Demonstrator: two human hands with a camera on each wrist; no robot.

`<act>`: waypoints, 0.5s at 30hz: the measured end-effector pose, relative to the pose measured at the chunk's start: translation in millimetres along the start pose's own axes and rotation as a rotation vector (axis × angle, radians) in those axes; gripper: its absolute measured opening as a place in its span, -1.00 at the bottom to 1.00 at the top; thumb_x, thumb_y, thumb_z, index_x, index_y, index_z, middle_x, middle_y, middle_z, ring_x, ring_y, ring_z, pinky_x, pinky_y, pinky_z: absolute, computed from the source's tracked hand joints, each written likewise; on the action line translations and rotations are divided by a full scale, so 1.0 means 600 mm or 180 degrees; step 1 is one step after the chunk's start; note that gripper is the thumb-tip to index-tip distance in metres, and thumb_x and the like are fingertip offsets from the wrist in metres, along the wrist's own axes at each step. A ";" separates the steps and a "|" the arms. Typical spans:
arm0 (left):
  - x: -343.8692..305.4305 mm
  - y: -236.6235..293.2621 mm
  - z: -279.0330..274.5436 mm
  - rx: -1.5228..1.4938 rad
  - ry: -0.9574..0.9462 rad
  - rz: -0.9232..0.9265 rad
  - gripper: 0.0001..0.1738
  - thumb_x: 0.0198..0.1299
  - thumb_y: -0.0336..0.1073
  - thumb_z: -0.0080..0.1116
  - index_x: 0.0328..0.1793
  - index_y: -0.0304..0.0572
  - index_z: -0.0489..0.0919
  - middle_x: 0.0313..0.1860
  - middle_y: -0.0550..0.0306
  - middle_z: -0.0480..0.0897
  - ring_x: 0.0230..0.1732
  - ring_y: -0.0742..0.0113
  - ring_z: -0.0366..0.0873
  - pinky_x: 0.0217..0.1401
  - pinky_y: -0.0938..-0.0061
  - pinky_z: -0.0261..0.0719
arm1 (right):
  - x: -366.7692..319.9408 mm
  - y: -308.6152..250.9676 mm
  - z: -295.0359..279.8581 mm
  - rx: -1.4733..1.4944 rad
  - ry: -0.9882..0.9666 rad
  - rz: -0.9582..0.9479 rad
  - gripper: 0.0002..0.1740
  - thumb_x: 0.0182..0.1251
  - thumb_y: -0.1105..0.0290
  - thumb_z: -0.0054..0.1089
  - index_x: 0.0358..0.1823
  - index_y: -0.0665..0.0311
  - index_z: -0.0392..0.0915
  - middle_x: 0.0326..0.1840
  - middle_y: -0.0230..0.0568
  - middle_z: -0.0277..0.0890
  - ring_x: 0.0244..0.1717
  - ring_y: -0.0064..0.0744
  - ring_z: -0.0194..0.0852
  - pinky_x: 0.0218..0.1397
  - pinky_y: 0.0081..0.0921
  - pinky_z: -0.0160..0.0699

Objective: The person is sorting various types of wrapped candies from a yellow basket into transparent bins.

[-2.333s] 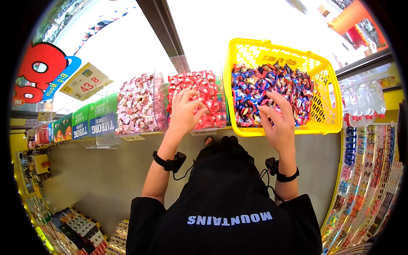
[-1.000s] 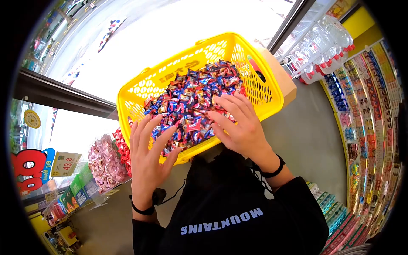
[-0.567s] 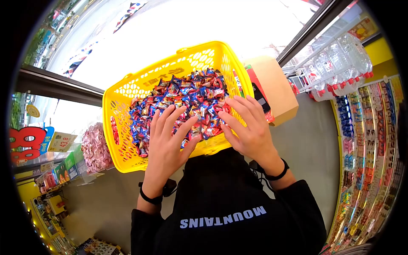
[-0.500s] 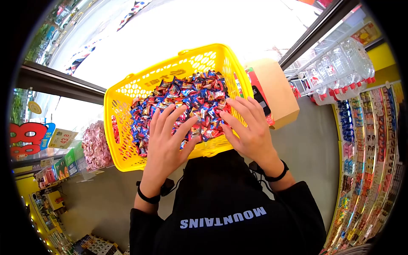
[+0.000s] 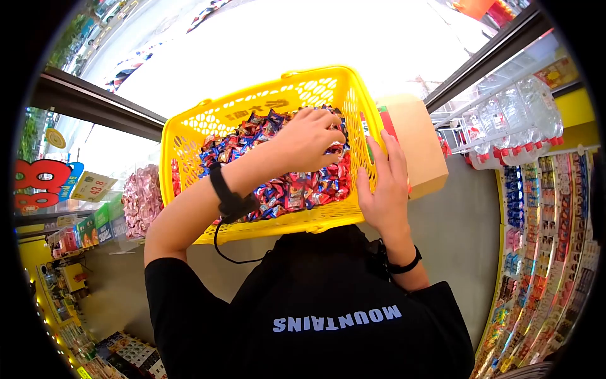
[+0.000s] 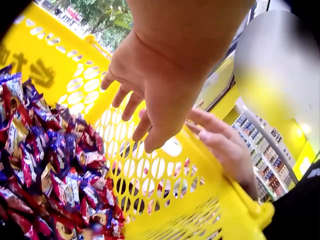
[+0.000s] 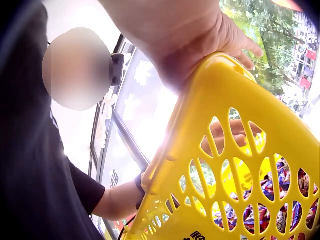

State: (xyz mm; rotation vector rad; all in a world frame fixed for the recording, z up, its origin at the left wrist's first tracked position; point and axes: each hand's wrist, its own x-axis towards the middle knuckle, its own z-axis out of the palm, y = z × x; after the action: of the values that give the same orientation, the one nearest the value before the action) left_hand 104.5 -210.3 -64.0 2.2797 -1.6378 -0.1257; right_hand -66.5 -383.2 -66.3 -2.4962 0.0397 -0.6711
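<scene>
A yellow basket [image 5: 165, 164] holds a heap of wrapped red and blue candies [image 5: 297, 189]. Over the heap's right side is my left hand [image 5: 309, 140], its forearm crossing the basket from the left. The left wrist view shows this left hand [image 6: 160, 85] with loosely bent, spread fingers near the perforated end wall [image 6: 145, 167], holding nothing visible. My right hand [image 5: 386, 192] is at the basket's right rim, fingers extended. In the right wrist view the right hand [image 7: 200, 35] lies at the rim corner [image 7: 215, 67]; exact contact is partly hidden.
A cardboard box [image 5: 420, 145] stands just right of the basket, with bottled drinks [image 5: 517, 120] beyond it. Pink-wrapped candies [image 5: 142, 199] and a price sign [image 5: 95, 185] are at left. Stocked shelves [image 5: 543, 252] line the right side; grey floor [image 5: 461, 221] lies between.
My left hand has moved from the front left of the heap across to its right side. My right hand has shifted from over the front right candies to the right rim.
</scene>
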 end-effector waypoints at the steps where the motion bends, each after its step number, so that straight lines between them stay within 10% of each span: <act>1: 0.007 -0.002 0.039 0.0126 -0.0061 0.0117 -0.58 0.24 -0.08 0.49 0.19 0.03 0.79 0.36 0.00 0.65 0.49 -0.11 0.52 0.59 -0.02 0.40 | -0.001 -0.001 -0.001 -0.0030 -0.0014 0.0025 -0.38 0.40 0.42 0.34 0.49 0.41 0.53 0.61 0.26 0.36 0.61 0.36 0.30 0.70 0.20 0.24; 5: 0.013 0.005 0.132 -0.0075 -0.1119 0.0322 -0.54 0.15 -0.04 0.51 0.18 0.06 0.80 0.42 0.07 0.60 0.63 -0.03 0.35 0.70 -0.31 0.16 | 0.002 -0.004 -0.003 -0.0067 -0.0033 0.0064 -0.39 0.42 0.44 0.30 0.50 0.41 0.52 0.62 0.27 0.35 0.62 0.37 0.28 0.70 0.18 0.25; 15: -0.025 -0.024 0.189 0.0547 -0.0426 0.0464 -0.47 0.18 0.14 0.52 0.25 0.27 0.80 0.48 0.21 0.59 0.73 -0.02 0.24 0.84 -0.47 -0.18 | -0.003 0.004 0.001 0.0023 -0.0038 0.0175 -0.40 0.42 0.46 0.28 0.49 0.38 0.54 0.63 0.25 0.34 0.63 0.36 0.28 0.69 0.17 0.26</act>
State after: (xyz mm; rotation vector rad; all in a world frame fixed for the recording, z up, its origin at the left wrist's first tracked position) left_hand 82.7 -216.2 -177.1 2.3087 -1.9461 -0.1084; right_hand -67.5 -384.5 -68.6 -2.4827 0.1011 -0.6324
